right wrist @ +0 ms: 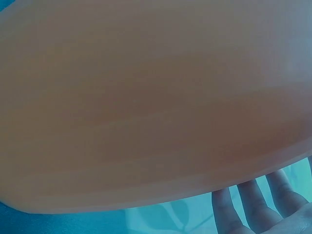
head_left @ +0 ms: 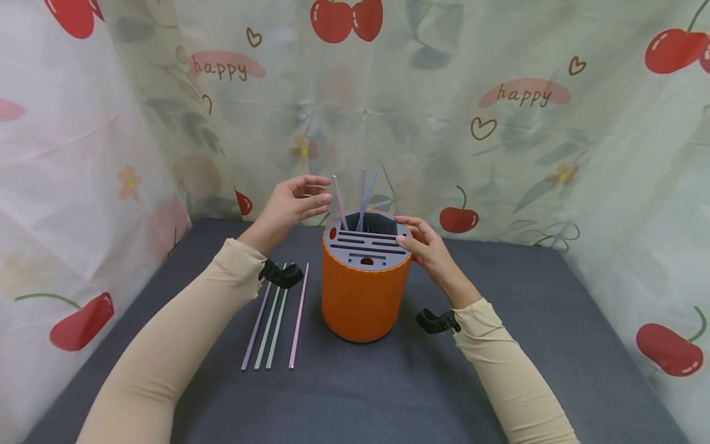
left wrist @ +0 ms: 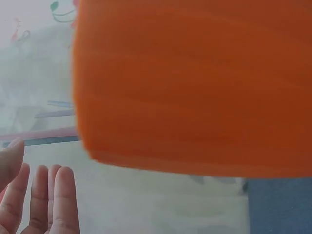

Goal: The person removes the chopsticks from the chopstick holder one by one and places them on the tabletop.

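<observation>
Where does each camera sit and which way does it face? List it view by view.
Head: looks forward and down at the orange cylindrical holder with grey slotted top; both forearms and hands show.
Left wrist: close beside the holder's orange wall; left fingers show.
Right wrist: pressed near the wall; right fingers show.
Shared: the holder.

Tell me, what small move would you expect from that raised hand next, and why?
Probably the left hand drops to the four straws lying on the mat and picks one. It is open beside the three straws already standing in the orange holder, while the right hand rests on the holder's rim.
</observation>
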Demonstrator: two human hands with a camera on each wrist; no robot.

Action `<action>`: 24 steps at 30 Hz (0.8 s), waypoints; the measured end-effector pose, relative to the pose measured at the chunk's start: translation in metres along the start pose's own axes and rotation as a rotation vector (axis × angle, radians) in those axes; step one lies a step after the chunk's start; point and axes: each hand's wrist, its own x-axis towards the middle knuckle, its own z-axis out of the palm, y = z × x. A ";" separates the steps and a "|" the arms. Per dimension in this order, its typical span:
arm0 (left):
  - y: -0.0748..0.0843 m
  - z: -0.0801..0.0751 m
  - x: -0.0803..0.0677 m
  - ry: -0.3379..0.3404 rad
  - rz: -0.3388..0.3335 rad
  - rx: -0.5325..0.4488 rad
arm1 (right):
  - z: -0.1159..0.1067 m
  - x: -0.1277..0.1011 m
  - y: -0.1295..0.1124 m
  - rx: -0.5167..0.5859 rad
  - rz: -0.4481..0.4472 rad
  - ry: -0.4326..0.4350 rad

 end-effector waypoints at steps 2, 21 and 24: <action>-0.003 0.002 0.003 -0.017 -0.024 -0.012 | 0.000 0.000 0.000 -0.002 -0.002 -0.003; -0.009 0.011 0.012 -0.104 -0.010 0.035 | -0.002 0.000 0.001 0.003 -0.005 -0.003; -0.002 0.015 0.014 -0.056 0.092 0.023 | -0.002 -0.001 0.001 0.006 -0.005 -0.002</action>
